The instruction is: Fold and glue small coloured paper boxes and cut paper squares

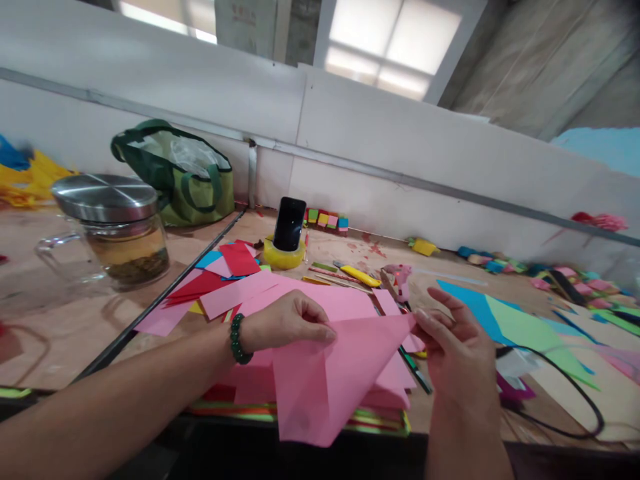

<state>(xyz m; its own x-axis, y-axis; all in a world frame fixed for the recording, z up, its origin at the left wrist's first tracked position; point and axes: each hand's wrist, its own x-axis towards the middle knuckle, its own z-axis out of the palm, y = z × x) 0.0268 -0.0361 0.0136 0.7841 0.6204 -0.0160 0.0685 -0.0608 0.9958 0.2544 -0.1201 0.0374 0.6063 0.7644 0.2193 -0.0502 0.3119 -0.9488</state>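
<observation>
A pink paper sheet [345,373] is held up over the table's front edge, partly folded over, with its lower part hanging down. My left hand [295,321], with a green bead bracelet at the wrist, pinches its upper left edge between thumb and fingers. The upper right corner of the same sheet is pinched by my right hand [450,330], whose outer fingers are raised. Beneath and behind the sheet lies a stack of pink paper [355,301]. Red paper pieces [239,259] and other coloured scraps lie to the left of the stack.
A glass mug of tea [125,247] and a green bag [205,193] stand at the left. Behind the paper are a phone [290,223] on a yellow tape roll [283,255], a yellow cutter [361,275] and a pink glue gun [400,279]. A black cable [575,360] loops at the right.
</observation>
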